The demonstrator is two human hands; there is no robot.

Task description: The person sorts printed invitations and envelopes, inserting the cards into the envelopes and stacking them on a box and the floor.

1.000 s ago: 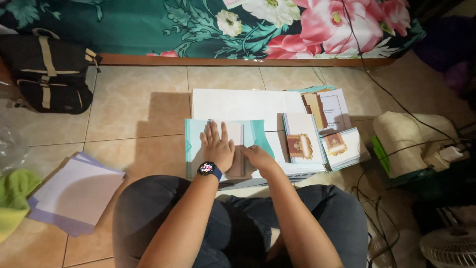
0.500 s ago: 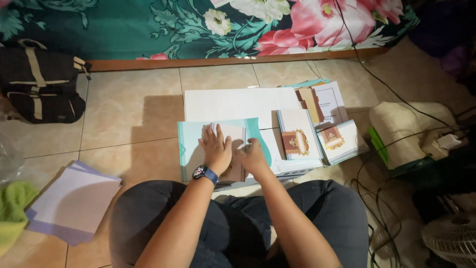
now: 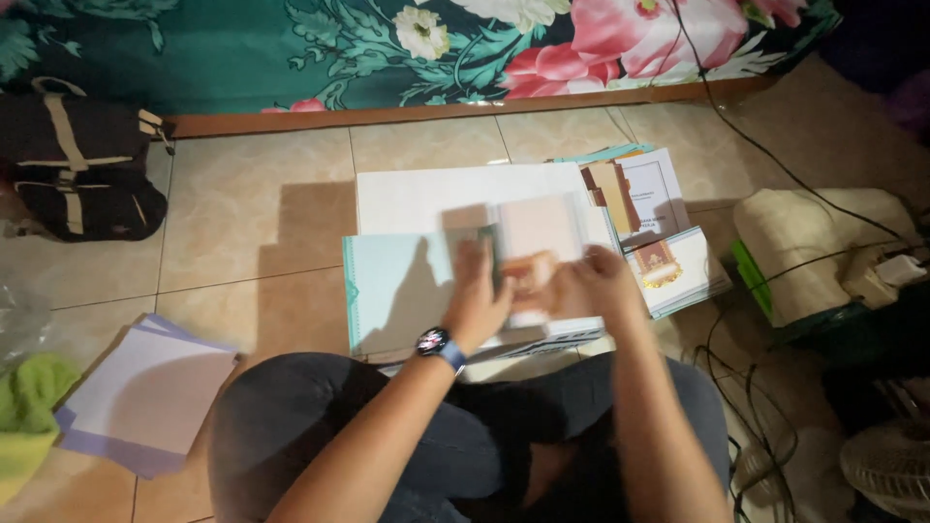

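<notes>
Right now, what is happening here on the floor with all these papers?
A person sits on the tiled floor with both hands on a blurred pale booklet, above a teal-edged cover sheet. The left hand, with a wristwatch, and the right hand meet at the booklet. More printed booklets lie to the right, a stack of white paper to the left, and a black bag near the wall.

Bare tiles (image 3: 252, 213) left; cables (image 3: 775, 165) right
</notes>
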